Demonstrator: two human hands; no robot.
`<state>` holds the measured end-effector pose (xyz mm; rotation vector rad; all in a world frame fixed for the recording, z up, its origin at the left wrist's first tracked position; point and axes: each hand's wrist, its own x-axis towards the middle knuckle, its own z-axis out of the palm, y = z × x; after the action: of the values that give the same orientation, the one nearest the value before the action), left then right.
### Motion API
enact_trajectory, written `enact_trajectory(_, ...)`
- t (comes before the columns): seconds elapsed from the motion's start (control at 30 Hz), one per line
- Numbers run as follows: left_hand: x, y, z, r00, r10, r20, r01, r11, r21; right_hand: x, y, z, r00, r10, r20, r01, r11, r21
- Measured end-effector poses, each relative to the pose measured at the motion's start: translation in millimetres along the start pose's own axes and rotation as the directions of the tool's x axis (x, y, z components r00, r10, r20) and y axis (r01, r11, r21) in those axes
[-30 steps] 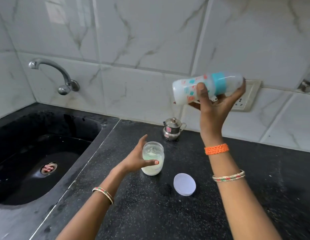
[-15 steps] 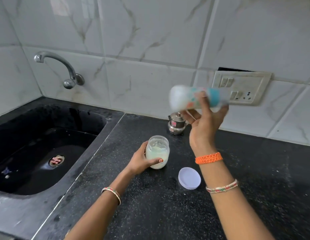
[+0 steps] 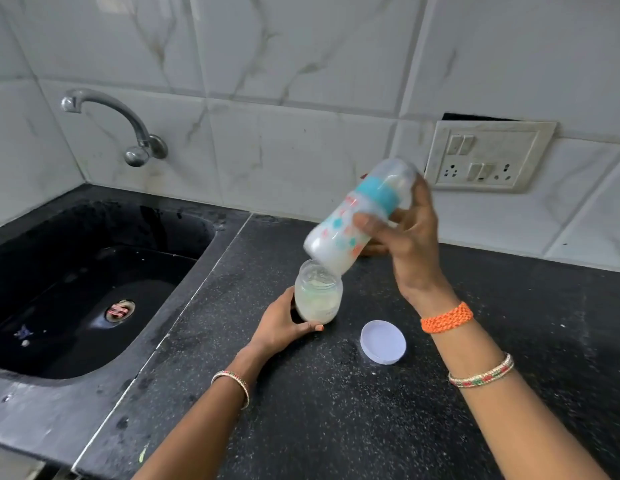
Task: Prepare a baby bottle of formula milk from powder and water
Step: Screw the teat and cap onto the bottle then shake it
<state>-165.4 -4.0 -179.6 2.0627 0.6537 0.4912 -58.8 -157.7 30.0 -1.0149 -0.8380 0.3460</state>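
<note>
My right hand (image 3: 410, 244) grips a baby bottle (image 3: 353, 225) with a teal collar, clear cap and coloured prints. The bottle is tilted, base down-left and cap up-right, with white milk in it. It hangs just above an open glass jar (image 3: 319, 295) of pale powder that stands on the black counter (image 3: 301, 410). My left hand (image 3: 280, 327) wraps round the jar's left side and base. The jar's round white lid (image 3: 383, 341) lies flat on the counter to the right of the jar.
A black sink (image 3: 93, 289) with a drain sits at left, with a metal tap (image 3: 128, 129) on the tiled wall above it. A switch and socket plate (image 3: 485, 155) is on the wall at right, behind the bottle.
My right hand has brought the bottle down and tipped it from lying sideways to base-down over the jar. My left hand has closed round the jar. The small steel pot is now hidden.
</note>
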Motion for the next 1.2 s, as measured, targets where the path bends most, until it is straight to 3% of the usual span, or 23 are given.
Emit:
enact_trajectory(0.1, 0, 2, 1, 1.000, 0.002, -0.005, -0.002, 1.000, 0.005, 13, -7, -8, 0.948, -0.025, -0.317, 0.090, 0.977, 0.193)
enact_trajectory(0.13, 0, 2, 1, 1.000, 0.000, -0.007, 0.000, 1.000, 0.002, 16, -8, -11, 0.954, -0.021, -0.298, 0.077, 0.981, 0.178)
enact_trajectory(0.23, -2, 3, 0, 1.000, 0.001, -0.013, -0.002, 1.000, -0.014, 9, -9, -18, 0.995, 0.053, 0.080, -0.046, 0.995, -0.085)
enact_trajectory(0.27, -2, 2, 1, 1.000, 0.003, -0.012, -0.003, 1.000, -0.017, 6, -10, -20, 0.993, 0.064, 0.096, -0.054, 0.993, -0.104)
enact_trajectory(0.37, -6, 4, 2, 0.999, 0.021, -0.025, -0.020, 1.000, 0.012, 6, -5, -20, 0.962, 0.006, -0.273, 0.047, 0.981, 0.188)
enact_trajectory(0.4, -6, 6, 2, 0.999, 0.035, -0.028, -0.034, 0.999, 0.020, 4, -2, -21, 0.945, 0.017, -0.327, 0.058, 0.975, 0.216)
enact_trajectory(0.43, -8, 9, 2, 0.998, 0.055, -0.029, -0.054, 0.998, 0.031, 0, 1, -21, 0.963, 0.035, -0.266, 0.014, 0.983, 0.180)
enact_trajectory(0.47, -9, 11, 0, 0.996, 0.078, -0.035, -0.076, 0.996, 0.052, -6, 5, -22, 0.992, 0.071, -0.101, -0.065, 0.996, 0.055)
enact_trajectory(0.5, -9, 12, 0, 0.994, 0.098, -0.046, -0.094, 0.992, 0.083, -14, 13, -25, 0.987, 0.137, 0.086, -0.129, 0.987, -0.093)
enact_trajectory(0.53, -9, 10, 0, 0.992, 0.111, -0.063, -0.103, 0.988, 0.113, -25, 20, -30, 0.965, 0.194, 0.176, -0.159, 0.968, -0.196)
enact_trajectory(0.57, -10, 8, 0, 0.990, 0.116, -0.086, -0.103, 0.985, 0.138, -33, 28, -33, 0.967, 0.203, 0.153, -0.173, 0.967, -0.187)
enact_trajectory(0.67, -8, 5, -1, 0.985, 0.117, -0.128, -0.091, 0.977, 0.191, -43, 45, -47, 0.959, 0.156, -0.236, -0.148, 0.988, 0.053)
enact_trajectory(0.7, -9, 4, -1, 0.986, 0.120, -0.119, -0.094, 0.974, 0.204, -44, 47, -50, 0.954, 0.195, -0.227, -0.189, 0.981, 0.050)
enact_trajectory(0.77, -12, 4, -3, 0.988, 0.123, -0.099, -0.104, 0.979, 0.175, -48, 54, -58, 0.956, 0.290, -0.049, -0.294, 0.949, -0.112)
enact_trajectory(0.8, -13, 4, -2, 0.991, 0.106, -0.084, -0.095, 0.988, 0.124, -51, 56, -65, 0.949, 0.314, -0.025, -0.313, 0.932, -0.185)
enact_trajectory(0.93, -30, -2, -1, 0.985, -0.025, -0.170, 0.020, 0.999, -0.028, -53, 61, -82, 0.962, 0.237, -0.132, -0.261, 0.943, -0.206)
enact_trajectory(1.03, -47, -7, -1, 0.979, 0.039, -0.202, -0.013, 0.992, 0.125, -55, 67, -81, 0.962, 0.271, 0.027, -0.231, 0.866, -0.442)
enact_trajectory(1.07, -51, -5, -1, 0.982, 0.080, -0.174, -0.045, 0.979, 0.198, -59, 71, -79, 0.961, 0.275, 0.018, -0.240, 0.867, -0.438)
enact_trajectory(1.17, -53, -1, 0, 0.987, 0.133, -0.088, -0.099, 0.942, 0.321, -66, 80, -75, 0.946, 0.295, -0.133, -0.317, 0.927, -0.202)
enact_trajectory(1.2, -54, 0, 1, 0.987, 0.136, -0.085, -0.102, 0.940, 0.326, -66, 79, -75, 0.933, 0.348, -0.091, -0.359, 0.915, -0.182)
